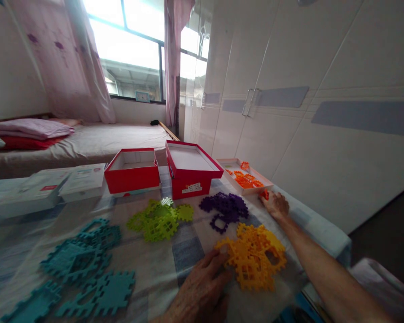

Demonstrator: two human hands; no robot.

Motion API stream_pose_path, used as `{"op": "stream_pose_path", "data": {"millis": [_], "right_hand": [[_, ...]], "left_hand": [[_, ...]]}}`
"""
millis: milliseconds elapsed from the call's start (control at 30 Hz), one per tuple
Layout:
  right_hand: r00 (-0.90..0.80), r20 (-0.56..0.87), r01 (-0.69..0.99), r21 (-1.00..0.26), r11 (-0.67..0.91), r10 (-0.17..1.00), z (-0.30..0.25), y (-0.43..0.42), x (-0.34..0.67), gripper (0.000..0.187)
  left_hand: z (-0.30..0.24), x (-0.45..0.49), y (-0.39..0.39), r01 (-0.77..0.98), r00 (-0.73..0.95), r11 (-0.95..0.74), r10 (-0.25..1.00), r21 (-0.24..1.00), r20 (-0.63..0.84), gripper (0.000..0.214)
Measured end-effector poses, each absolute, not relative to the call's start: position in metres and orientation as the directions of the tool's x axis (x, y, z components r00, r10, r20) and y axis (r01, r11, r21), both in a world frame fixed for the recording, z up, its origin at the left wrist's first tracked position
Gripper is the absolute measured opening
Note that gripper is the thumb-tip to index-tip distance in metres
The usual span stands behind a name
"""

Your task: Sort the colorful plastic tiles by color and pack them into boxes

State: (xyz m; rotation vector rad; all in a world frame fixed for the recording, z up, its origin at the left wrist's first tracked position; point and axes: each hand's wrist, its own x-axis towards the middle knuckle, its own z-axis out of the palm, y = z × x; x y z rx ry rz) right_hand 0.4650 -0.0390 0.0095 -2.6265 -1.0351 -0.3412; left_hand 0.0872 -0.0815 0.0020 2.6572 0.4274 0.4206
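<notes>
Left hand [204, 282], at six o'clock: bare; back broad, skin creased, knuckles prominent. Fingers [218, 261] bare where seen; nails too indistinct to read. Left wrist [175, 309], near six o'clock at lower frame edge: bare up to cut-off. Right hand [276, 204], at four o'clock: bare, surface detail blurred. Right forearm [326, 264], also four o'clock: bare, slender, narrowing toward wrist, widening toward frame edge.

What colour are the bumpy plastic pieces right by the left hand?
Yellow-orange. Those toothed, flat plastic pieces by the left hand show best in the head view.
</notes>
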Motion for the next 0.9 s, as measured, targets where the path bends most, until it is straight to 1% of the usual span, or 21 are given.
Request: {"op": "stream_pose_path", "data": {"millis": [67, 167, 300, 400, 567, 667, 767, 833, 900], "right_hand": [[0.688, 0.364, 0.712, -0.171, -0.681, 0.628, 0.008, -0.043, 0.468, 0.043], [0.707, 0.400, 0.698, -0.262, -0.667, 0.583, 0.007, -0.046, 0.479, 0.042], [0.731, 0.382, 0.680, -0.338, -0.651, 0.565, 0.010, -0.046, 0.492, 0.038], [0.744, 0.372, 0.668, -0.388, -0.635, 0.555, 0.021, -0.041, 0.496, 0.039], [0.752, 0.387, 0.659, -0.437, -0.613, 0.533, 0.054, -0.008, 0.490, 0.047], [0.741, 0.389, 0.671, -0.452, -0.587, 0.548, 0.071, 0.020, 0.483, 0.055], [0.746, 0.392, 0.666, -0.448, -0.596, 0.539, 0.073, 0.033, 0.473, 0.065], [0.748, 0.394, 0.663, -0.432, -0.611, 0.533, 0.066, 0.029, 0.465, 0.061], [0.727, 0.393, 0.686, -0.398, -0.609, 0.563, 0.055, 0.019, 0.457, 0.050]], "left_hand": [[0.002, 0.087, -0.082, 0.244, 0.909, -0.856, 0.365, 0.455, 0.200, 0.056], [0.005, 0.086, -0.082, 0.249, 0.912, -0.849, 0.368, 0.465, 0.182, 0.057], [0.006, 0.086, -0.082, 0.242, 0.913, -0.857, 0.360, 0.455, 0.191, 0.058], [0.003, 0.088, -0.081, 0.227, 0.913, -0.860, 0.351, 0.457, 0.208, 0.056], [0.003, 0.088, -0.081, 0.212, 0.911, -0.869, 0.341, 0.446, 0.230, 0.053], [0.004, 0.088, -0.079, 0.216, 0.920, -0.877, 0.330, 0.430, 0.212, 0.052], [-0.001, 0.089, -0.076, 0.189, 0.929, -0.885, 0.301, 0.425, 0.213, 0.047], [-0.007, 0.090, -0.074, 0.169, 0.931, -0.893, 0.283, 0.418, 0.229, 0.044], [-0.011, 0.092, -0.073, 0.154, 0.928, -0.899, 0.274, 0.410, 0.252, 0.044]]}}
